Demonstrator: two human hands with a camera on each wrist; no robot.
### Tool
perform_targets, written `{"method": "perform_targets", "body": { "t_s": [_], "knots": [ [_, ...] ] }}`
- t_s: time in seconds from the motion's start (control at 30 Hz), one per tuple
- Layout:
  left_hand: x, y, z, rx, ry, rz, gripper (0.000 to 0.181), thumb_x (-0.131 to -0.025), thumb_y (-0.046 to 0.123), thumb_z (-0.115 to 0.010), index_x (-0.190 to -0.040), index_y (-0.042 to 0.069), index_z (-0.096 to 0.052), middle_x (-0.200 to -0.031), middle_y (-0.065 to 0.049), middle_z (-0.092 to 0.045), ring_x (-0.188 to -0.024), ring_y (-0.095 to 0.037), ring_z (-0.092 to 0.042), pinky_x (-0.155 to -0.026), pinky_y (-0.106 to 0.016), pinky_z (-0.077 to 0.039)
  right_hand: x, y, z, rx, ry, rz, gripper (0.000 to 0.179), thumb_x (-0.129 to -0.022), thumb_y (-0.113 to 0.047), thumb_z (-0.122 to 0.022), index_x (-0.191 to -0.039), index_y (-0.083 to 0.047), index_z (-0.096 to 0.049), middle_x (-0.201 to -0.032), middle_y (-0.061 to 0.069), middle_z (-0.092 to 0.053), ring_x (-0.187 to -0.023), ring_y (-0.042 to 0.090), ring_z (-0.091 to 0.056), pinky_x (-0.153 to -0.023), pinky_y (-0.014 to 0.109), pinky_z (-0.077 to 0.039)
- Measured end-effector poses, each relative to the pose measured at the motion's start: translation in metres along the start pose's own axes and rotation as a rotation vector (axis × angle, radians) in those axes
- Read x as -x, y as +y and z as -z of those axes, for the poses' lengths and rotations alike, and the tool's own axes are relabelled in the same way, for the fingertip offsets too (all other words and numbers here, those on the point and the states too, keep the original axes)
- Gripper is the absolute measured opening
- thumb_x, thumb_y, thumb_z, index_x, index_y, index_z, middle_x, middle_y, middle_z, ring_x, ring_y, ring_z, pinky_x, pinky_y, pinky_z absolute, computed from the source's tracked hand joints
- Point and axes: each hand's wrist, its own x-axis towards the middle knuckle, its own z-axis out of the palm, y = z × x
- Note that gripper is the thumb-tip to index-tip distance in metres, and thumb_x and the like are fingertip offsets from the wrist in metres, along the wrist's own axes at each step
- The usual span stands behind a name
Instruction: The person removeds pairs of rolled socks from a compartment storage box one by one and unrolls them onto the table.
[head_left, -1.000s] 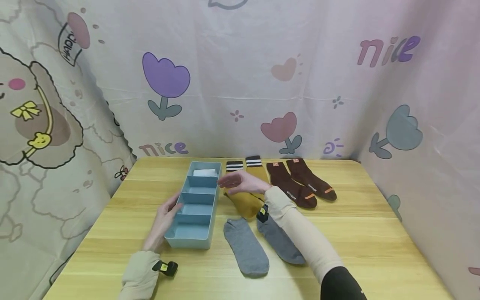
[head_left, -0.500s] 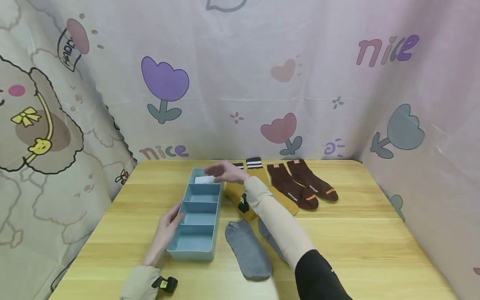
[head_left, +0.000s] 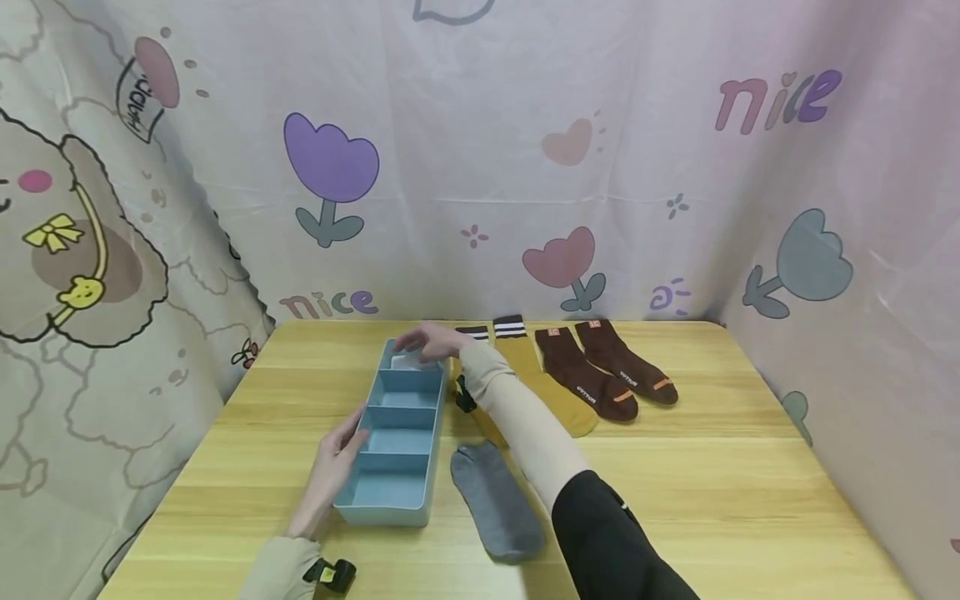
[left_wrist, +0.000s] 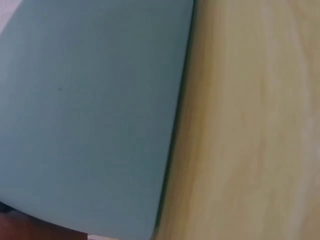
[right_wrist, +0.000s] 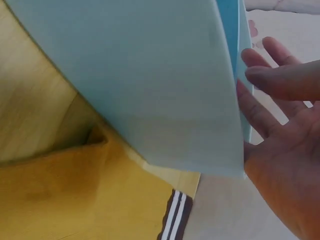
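A long light-blue divided storage box (head_left: pixel 386 518) stands left of the table's middle, its compartments in a row. My left hand (head_left: pixel 332 463) grips its left wall, thumb over the rim. Something white and folded (head_left: pixel 408 362) lies in the farthest compartment. Over that compartment is my right hand (head_left: pixel 433 340), fingers loosely bent, with nothing in them. In the right wrist view, the fingers of this hand (right_wrist: pixel 292 132) reach across the rim. Only the box's outer wall (left_wrist: pixel 95 110) and tabletop fill most of the left wrist view.
Right of the box lie a grey ankle sock (head_left: pixel 497 504), yellow socks (head_left: pixel 551 396) with striped cuffs, and two brown socks (head_left: pixel 585 379). My right sleeve (head_left: pixel 517 425) covers part of the yellow pair. A patterned curtain (head_left: pixel 480 167) hangs behind the table (head_left: pixel 735 467).
My right hand has moved left and away from me, from the box's right edge to over its far compartment. The second grey sock has become hidden behind my right arm. My left hand keeps its grip.
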Motion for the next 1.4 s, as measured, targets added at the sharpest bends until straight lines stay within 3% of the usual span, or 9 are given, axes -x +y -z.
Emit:
{"method": "perform_targets", "body": {
  "t_s": [0.1, 0.47, 0.63, 0.83, 1.0, 1.07, 1.17, 1.23, 1.4],
  "knots": [
    [0.0, 0.001, 0.0, 0.0, 0.008, -0.015, 0.05, -0.107, 0.012, -0.044, -0.155, 0.005, -0.036, -0.161, -0.017, -0.036, -0.149, -0.032, -0.033, -0.109, -0.011, -0.03, -0.006, -0.004, -0.002, 0.031, -0.035, -0.008, 0.062, -0.082, 0.021, -0.051, -0.14, -0.002, -0.056, -0.149, 0.014, -0.054, -0.142, 0.033, -0.047, -0.114, 0.041, -0.044],
    [0.002, 0.002, -0.001, 0.023, 0.027, -0.037, 0.049, -0.106, 0.009, -0.045, -0.154, 0.002, -0.037, -0.159, -0.02, -0.037, -0.148, -0.036, -0.035, -0.094, 0.004, -0.026, -0.024, -0.003, -0.007, 0.15, -0.133, -0.078, 0.06, -0.086, 0.017, -0.051, -0.139, -0.01, -0.06, -0.15, 0.011, -0.054, -0.141, 0.03, -0.048, -0.113, 0.041, -0.045],
    [0.001, 0.002, 0.0, 0.004, 0.022, -0.037, 0.049, -0.107, 0.011, -0.044, -0.154, 0.0, -0.036, -0.159, -0.022, -0.036, -0.148, -0.037, -0.034, -0.106, -0.007, -0.032, -0.027, -0.003, -0.007, 0.171, -0.143, -0.05, 0.052, -0.093, 0.009, -0.055, -0.141, -0.009, -0.057, -0.151, 0.011, -0.053, -0.141, 0.029, -0.049, -0.115, 0.04, -0.043],
    [0.001, 0.001, -0.001, -0.008, 0.03, -0.038, 0.048, -0.107, 0.011, -0.044, -0.153, -0.002, -0.037, -0.159, -0.022, -0.037, -0.149, -0.036, -0.034, -0.107, -0.008, -0.031, -0.025, -0.004, -0.008, 0.219, -0.136, -0.032, 0.045, -0.098, 0.002, -0.055, -0.142, -0.008, -0.057, -0.149, 0.012, -0.055, -0.139, 0.027, -0.051, -0.112, 0.037, -0.046],
    [-0.001, 0.004, -0.002, -0.015, 0.035, -0.055, 0.048, -0.107, 0.011, -0.044, -0.153, -0.001, -0.037, -0.159, -0.022, -0.037, -0.149, -0.038, -0.034, -0.119, -0.044, -0.03, -0.024, -0.005, -0.007, 0.286, -0.094, -0.055, 0.048, -0.095, 0.005, -0.056, -0.141, -0.008, -0.059, -0.146, 0.011, -0.058, -0.136, 0.025, -0.053, -0.112, 0.036, -0.046],
    [-0.002, 0.004, -0.003, -0.019, 0.038, -0.063, 0.048, -0.107, 0.011, -0.044, -0.153, -0.001, -0.037, -0.159, -0.022, -0.037, -0.149, -0.038, -0.034, -0.119, -0.044, -0.029, -0.023, -0.004, -0.006, 0.291, -0.075, -0.053, 0.049, -0.092, 0.008, -0.056, -0.139, -0.006, -0.06, -0.144, 0.012, -0.06, -0.134, 0.025, -0.055, -0.112, 0.036, -0.046],
    [-0.003, 0.004, -0.003, -0.03, 0.044, -0.064, 0.048, -0.107, 0.011, -0.044, -0.153, -0.001, -0.038, -0.159, -0.022, -0.037, -0.149, -0.037, -0.034, -0.115, -0.024, -0.033, -0.022, -0.003, -0.006, 0.307, -0.052, -0.011, 0.046, -0.09, 0.009, -0.057, -0.135, -0.003, -0.063, -0.14, 0.014, -0.063, -0.132, 0.026, -0.057, -0.112, 0.034, -0.045],
    [-0.002, 0.004, -0.003, -0.038, 0.049, -0.057, 0.048, -0.107, 0.01, -0.044, -0.153, -0.001, -0.038, -0.159, -0.021, -0.038, -0.148, -0.036, -0.035, -0.114, -0.021, -0.033, -0.02, -0.001, -0.007, 0.325, -0.03, 0.028, 0.044, -0.091, 0.008, -0.057, -0.133, -0.002, -0.064, -0.139, 0.014, -0.064, -0.133, 0.026, -0.057, -0.113, 0.033, -0.044],
    [0.001, 0.004, -0.002, -0.035, 0.042, -0.032, 0.048, -0.107, 0.009, -0.043, -0.154, 0.0, -0.037, -0.159, -0.021, -0.037, -0.148, -0.037, -0.035, -0.119, -0.046, -0.03, -0.012, 0.002, -0.013, 0.274, 0.071, 0.083, 0.04, -0.093, 0.001, -0.061, -0.133, -0.003, -0.065, -0.138, 0.013, -0.065, -0.135, 0.026, -0.056, -0.114, 0.033, -0.044]
  ]
}}
